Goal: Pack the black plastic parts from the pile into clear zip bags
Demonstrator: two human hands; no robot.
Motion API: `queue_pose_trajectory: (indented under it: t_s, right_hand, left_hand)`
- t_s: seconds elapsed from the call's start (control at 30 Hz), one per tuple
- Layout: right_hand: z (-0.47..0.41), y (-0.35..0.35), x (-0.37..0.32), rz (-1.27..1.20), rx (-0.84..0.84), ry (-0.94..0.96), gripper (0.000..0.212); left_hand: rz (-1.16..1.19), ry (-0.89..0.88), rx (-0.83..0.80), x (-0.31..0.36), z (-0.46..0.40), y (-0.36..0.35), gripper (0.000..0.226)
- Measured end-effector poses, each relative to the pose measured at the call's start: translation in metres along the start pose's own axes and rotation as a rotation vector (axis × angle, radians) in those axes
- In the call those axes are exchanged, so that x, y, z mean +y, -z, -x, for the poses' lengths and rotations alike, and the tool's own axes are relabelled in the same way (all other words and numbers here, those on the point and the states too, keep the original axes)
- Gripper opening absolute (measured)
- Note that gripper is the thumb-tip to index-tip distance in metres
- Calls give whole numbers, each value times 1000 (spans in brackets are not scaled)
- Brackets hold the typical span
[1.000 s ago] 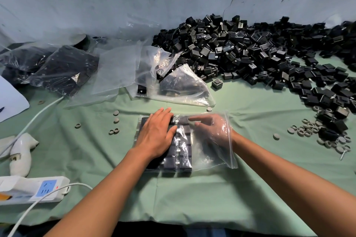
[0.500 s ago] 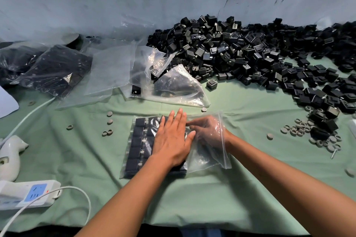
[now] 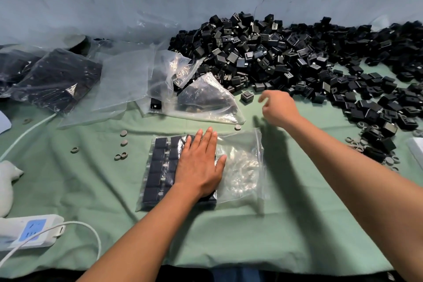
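A clear zip bag (image 3: pixel 240 167) lies flat on the green cloth, its left half filled with rows of black plastic parts (image 3: pixel 160 167). My left hand (image 3: pixel 199 165) presses flat on those parts through the bag. My right hand (image 3: pixel 278 107) hovers outside the bag, above the cloth, fingers loosely curled and holding nothing, just right of a single black part (image 3: pixel 247 96). The big pile of black parts (image 3: pixel 297 59) spreads across the back and right.
Filled bags (image 3: pixel 57 75) and empty clear bags (image 3: pixel 128 80) lie at the back left. A white power strip (image 3: pixel 29 231) with cable sits front left. Small grey rings (image 3: pixel 121 155) are scattered left of the bag and at the right edge.
My right hand has come out of the bag's open end and moved up and right toward the pile. My left hand stays pressed on the bagged parts.
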State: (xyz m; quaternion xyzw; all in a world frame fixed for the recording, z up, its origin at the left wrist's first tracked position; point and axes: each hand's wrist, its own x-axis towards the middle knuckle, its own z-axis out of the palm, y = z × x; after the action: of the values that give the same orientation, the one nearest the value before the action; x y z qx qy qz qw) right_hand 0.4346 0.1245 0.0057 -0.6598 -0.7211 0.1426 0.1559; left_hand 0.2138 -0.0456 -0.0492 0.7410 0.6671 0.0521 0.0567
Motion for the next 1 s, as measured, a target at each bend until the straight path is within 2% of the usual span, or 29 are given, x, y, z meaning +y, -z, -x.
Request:
queue_pose_trajectory:
  t_s: [0.07, 0.13, 0.2, 0.27, 0.33, 0.47, 0.53, 0.6, 0.7, 0.8, 0.9, 1.0]
  right_hand:
    - [-12, -12, -9, 114, -106, 133, 63]
    - [-21, -18, -14, 213, -238, 228, 75]
    - [-25, -25, -16, 300, -298, 291, 67]
    - [-25, -29, -15, 280, -227, 313, 45]
    - [-24, -28, -11, 216, -129, 251, 27]
    - [-12, -17, 14, 182, -82, 6, 28]
    - [-1, -8, 29, 169, -90, -29, 24]
    - [17, 2, 36, 38, -151, -34, 19]
    - [54, 16, 37, -319, -351, -18, 13]
    - [90, 17, 32, -435, -521, 73, 29]
    - [116, 7, 22, -647, -772, 89, 31]
    - [120, -4, 13, -785, -871, 139, 25]
  left_hand:
    - [-13, -1, -1, 1, 0, 1, 76]
    - [-21, 1, -3, 1, 0, 1, 76]
    - [-19, 5, 0, 1, 1, 2, 77]
    - [-18, 3, 3, 1, 1, 2, 78]
    - [-23, 4, 11, 2, 0, 2, 77]
    - [-25, 4, 12, 1, 1, 2, 73]
    - [-17, 9, 15, 1, 2, 2, 72]
    - [-8, 8, 18, 2, 2, 4, 72]
    - [-5, 6, 23, 2, 2, 4, 71]
    - [-7, 8, 19, 2, 3, 5, 71]
    - [-8, 9, 11, 3, 3, 5, 71]
    - [-2, 12, 15, 4, 2, 6, 70]
